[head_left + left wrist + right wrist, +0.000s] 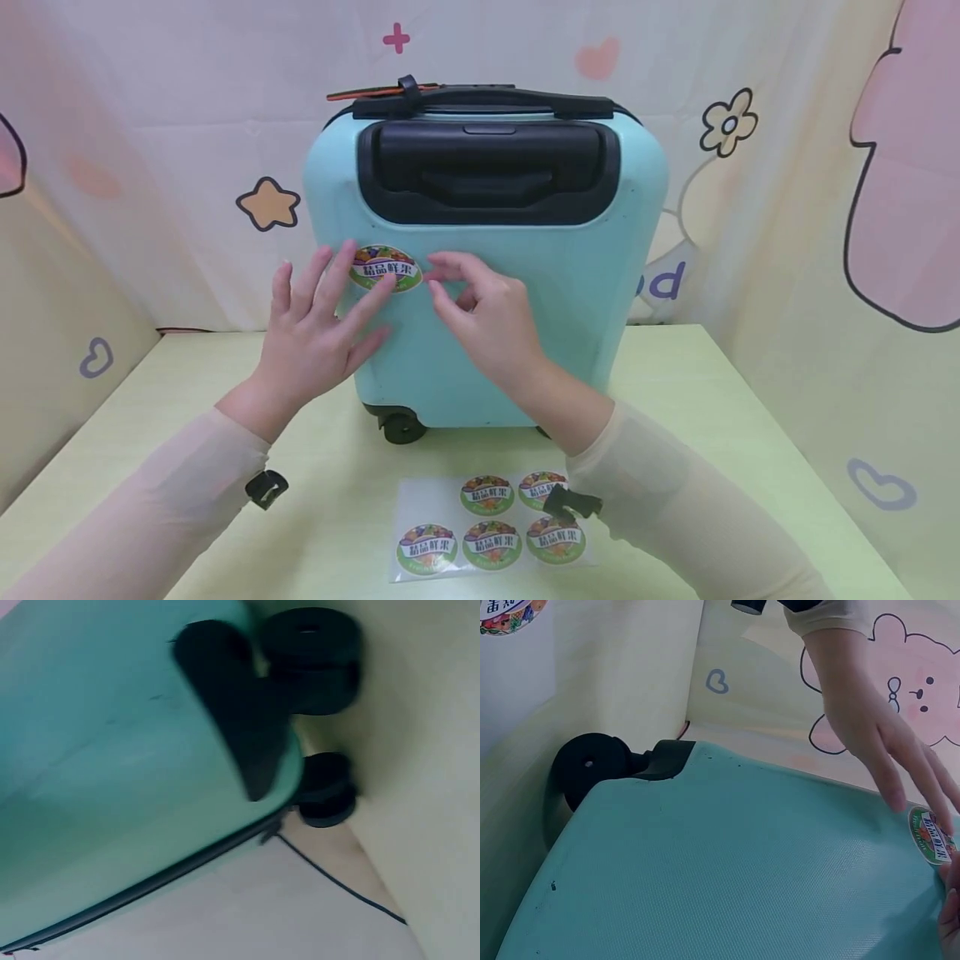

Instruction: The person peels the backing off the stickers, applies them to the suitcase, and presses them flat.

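An oval fruit sticker (381, 257) with a white band of lettering lies against the front of an upright turquoise suitcase (480, 358), left of its middle. My left hand (311, 333) has its fingers spread, one fingertip on the sticker and others at its left edge. My right hand (497, 315) pinches the sticker's right edge between thumb and forefinger, the other fingers curled. In the right wrist view the sticker (931, 836) sits between both hands. The left wrist view shows only the suitcase's lower corner and its black wheels (311, 660).
A sticker sheet (423, 500) with several matching stickers lies on the pale table (315, 517), partly under my right forearm. The suitcase has a recessed black pull handle (491, 167) and a black carry handle (487, 102) on top. A patterned curtain (187, 167) hangs behind.
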{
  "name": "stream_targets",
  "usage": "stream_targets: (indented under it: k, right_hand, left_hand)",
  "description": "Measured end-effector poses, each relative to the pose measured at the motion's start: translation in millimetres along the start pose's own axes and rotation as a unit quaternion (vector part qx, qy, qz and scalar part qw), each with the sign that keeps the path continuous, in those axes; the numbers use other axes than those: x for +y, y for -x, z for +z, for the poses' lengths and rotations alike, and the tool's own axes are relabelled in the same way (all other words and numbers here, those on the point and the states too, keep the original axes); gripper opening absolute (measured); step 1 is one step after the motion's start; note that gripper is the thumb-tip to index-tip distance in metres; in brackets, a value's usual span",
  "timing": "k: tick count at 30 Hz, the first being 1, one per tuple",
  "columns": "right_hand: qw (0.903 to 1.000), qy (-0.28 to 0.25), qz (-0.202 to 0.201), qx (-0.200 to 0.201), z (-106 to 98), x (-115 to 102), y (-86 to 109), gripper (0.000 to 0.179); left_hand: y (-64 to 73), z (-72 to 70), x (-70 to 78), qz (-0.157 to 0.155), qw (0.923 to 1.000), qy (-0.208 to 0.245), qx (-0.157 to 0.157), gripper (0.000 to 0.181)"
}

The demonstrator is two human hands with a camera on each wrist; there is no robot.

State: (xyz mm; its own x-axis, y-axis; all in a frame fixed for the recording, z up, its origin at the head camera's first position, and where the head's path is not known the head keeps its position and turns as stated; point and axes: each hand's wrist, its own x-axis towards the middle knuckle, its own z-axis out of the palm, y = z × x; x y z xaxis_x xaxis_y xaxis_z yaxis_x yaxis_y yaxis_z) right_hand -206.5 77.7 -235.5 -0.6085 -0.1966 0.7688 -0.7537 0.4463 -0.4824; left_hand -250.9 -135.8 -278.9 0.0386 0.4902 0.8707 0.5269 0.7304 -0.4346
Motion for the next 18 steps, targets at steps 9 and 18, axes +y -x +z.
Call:
stream_targets:
  k: [9,18]
  right_hand:
    - [1.0,0.004,0.005,-0.007,-1.9,-1.1,0.7,0.025]
    - [0.9999,-0.005,0.006,-0.01,-0.5,-0.7,1.4,0.025]
  left_hand:
    - [-18.8,2.1,-2.7,-0.05,0.9987,0.002,-0.011,0.049]
    - [-16.4,4.0,0.4,-0.049,0.9986,0.003,-0.02,0.049]
